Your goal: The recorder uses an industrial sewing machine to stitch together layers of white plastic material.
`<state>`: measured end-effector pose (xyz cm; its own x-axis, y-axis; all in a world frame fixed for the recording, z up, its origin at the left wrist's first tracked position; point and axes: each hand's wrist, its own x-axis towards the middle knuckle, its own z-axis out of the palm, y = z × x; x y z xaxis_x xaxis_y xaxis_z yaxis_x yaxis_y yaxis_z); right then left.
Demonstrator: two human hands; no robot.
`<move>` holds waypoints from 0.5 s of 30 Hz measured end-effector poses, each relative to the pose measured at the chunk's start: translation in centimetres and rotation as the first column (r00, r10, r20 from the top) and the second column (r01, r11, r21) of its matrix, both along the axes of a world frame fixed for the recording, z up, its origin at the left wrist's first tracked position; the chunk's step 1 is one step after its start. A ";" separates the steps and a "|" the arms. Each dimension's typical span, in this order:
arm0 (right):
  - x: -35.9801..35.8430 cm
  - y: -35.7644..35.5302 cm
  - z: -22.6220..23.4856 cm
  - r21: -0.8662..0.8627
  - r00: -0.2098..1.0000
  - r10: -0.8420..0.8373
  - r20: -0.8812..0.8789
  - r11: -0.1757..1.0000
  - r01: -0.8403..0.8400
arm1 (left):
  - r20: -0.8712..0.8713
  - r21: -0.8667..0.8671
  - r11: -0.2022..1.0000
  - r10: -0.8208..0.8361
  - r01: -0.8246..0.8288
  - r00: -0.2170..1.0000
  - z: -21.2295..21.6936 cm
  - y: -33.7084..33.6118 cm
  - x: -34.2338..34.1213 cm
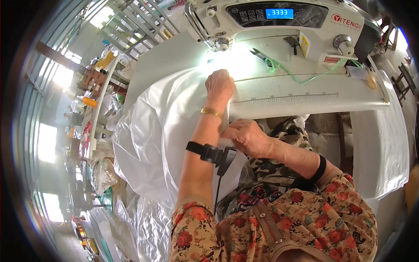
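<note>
A large sheet of thin, glossy white material [144,118] drapes over the left part of the sewing table and down toward my lap. My left hand [220,85] is closed on the sheet just in front of the lit needle area of a white sewing machine [253,37]; its fingertips are hidden. Closer to me, at the table's front edge, my right hand [248,137] pinches the sheet's right edge. Glare washes out the spot under the needle, so I cannot see the stitching there.
Scissors-like snips [260,55] and a tangle of green cord [297,79] lie right of the needle. A ruler scale [288,98] runs along the table front. White material [379,144] hangs at the right. Cluttered shelves [102,100] stand at the left.
</note>
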<state>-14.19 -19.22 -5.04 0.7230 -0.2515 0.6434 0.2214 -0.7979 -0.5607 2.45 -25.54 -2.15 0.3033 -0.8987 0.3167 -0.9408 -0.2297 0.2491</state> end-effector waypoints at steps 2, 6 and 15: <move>-0.3 0.0 0.5 -0.063 1.000 0.012 -0.009 0.998 -0.013 | -0.040 -0.011 1.000 0.000 0.000 0.999 -0.2 0.4 -0.5; 0.8 -2.3 2.5 -0.197 0.962 0.264 -0.069 0.942 -0.273 | -0.136 -0.018 0.999 -0.039 0.037 0.990 0.2 1.6 1.9; 6.0 -15.4 1.9 -0.507 0.840 -0.536 -0.078 0.747 0.430 | -0.686 -0.175 0.985 -0.128 0.008 0.716 -3.0 0.2 5.0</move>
<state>-8.20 -34.66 -3.13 0.7120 -0.3229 0.6235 -0.3418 -0.9351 -0.0940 7.43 -25.36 -5.12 0.4309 -0.8858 0.1723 -0.5015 -0.0764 0.8618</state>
